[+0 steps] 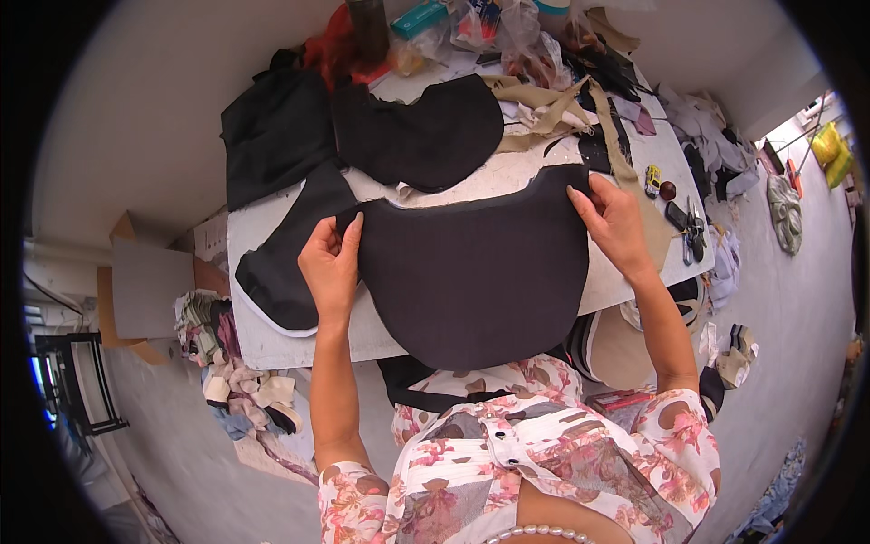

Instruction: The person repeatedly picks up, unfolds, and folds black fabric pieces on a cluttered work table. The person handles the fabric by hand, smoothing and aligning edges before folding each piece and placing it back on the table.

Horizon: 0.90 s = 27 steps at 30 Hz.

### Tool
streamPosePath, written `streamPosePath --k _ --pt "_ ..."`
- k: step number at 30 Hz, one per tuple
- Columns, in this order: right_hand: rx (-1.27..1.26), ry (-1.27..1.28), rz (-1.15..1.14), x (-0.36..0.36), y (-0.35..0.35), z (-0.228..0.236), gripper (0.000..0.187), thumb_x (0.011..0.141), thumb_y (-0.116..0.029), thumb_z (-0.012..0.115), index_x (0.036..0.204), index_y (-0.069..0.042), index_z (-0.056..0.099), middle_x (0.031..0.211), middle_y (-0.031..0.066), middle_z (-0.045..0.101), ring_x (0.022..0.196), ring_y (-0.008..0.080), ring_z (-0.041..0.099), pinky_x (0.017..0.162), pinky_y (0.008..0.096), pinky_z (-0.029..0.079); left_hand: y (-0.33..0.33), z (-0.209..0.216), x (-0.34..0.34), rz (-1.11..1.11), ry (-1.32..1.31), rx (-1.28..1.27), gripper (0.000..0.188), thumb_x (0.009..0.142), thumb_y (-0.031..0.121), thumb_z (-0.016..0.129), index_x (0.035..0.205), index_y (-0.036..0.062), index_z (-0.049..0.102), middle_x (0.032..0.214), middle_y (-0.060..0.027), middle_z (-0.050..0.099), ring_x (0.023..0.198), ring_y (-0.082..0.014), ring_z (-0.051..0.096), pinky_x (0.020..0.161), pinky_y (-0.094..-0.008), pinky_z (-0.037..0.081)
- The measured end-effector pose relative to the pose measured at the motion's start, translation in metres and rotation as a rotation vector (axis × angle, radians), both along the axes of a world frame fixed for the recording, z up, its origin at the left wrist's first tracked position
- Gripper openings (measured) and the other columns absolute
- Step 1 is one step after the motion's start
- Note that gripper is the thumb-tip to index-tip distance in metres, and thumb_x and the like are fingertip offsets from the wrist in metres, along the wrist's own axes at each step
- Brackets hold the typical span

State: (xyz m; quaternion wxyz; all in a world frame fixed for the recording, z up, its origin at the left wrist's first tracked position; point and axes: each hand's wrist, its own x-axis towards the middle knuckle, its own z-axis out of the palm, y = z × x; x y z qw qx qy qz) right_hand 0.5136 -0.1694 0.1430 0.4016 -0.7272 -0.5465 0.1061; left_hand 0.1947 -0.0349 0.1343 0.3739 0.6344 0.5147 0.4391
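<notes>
Between my two hands a curved black fabric piece (476, 281) hangs spread out, with its concave edge on the far side and its rounded edge toward me. My left hand (329, 272) pinches its upper left corner between thumb and fingers. At the upper right corner my right hand (613, 218) grips the cloth the same way. The piece hangs over the near edge of the white table (634, 290). Beyond it lies a similar curved black fabric piece (426, 136). To the left, another black piece with a white edge (294, 263) rests on the table.
A black fabric stack (276, 136) lies at the far left. Beige fabric strips (544, 118), scissors (695, 231) and a small yellow toy car (652, 181) are on the right. Plastic bags (517, 36) stand at the back. A cardboard box (149, 290) and a scrap heap (249, 390) sit left of the table.
</notes>
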Motion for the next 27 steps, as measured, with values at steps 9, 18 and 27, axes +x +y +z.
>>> streamPosePath --k 9,18,27 --pt "0.123 -0.231 -0.086 -0.01 0.008 -0.012 0.022 0.084 -0.018 0.07 0.081 -0.005 0.054 0.052 0.0098 0.052 0.043 0.0277 0.051 0.045 0.0371 0.039 0.001 -0.008 -0.001 0.057 0.12 0.061 0.02 0.088 0.017 0.072 0.086 -0.0001 0.063 0.055 0.0074 0.041 0.05 0.0 0.033 0.045 -0.0204 0.025" --pt "0.059 -0.606 0.143 -0.039 -0.01 0.036 0.066 0.086 -0.038 0.063 0.142 -0.011 0.043 0.142 0.0175 0.043 0.133 0.037 0.038 0.109 0.0457 0.031 -0.027 0.027 0.011 -0.28 0.586 0.577 0.057 0.084 0.027 0.069 0.134 0.0075 0.052 0.148 -0.0182 0.038 0.14 -0.0365 0.03 0.113 -0.0495 0.022" --pt "-0.261 -0.604 0.358 -0.046 -0.004 0.001 0.073 0.086 -0.051 0.059 0.147 -0.017 0.036 0.155 0.0195 0.021 0.144 0.0404 0.013 0.116 0.0554 0.006 -0.033 0.003 0.019 -0.552 0.789 0.436 0.067 0.087 0.048 0.061 0.143 0.0145 0.045 0.156 -0.0182 0.023 0.144 -0.0379 0.017 0.116 -0.0538 0.006"
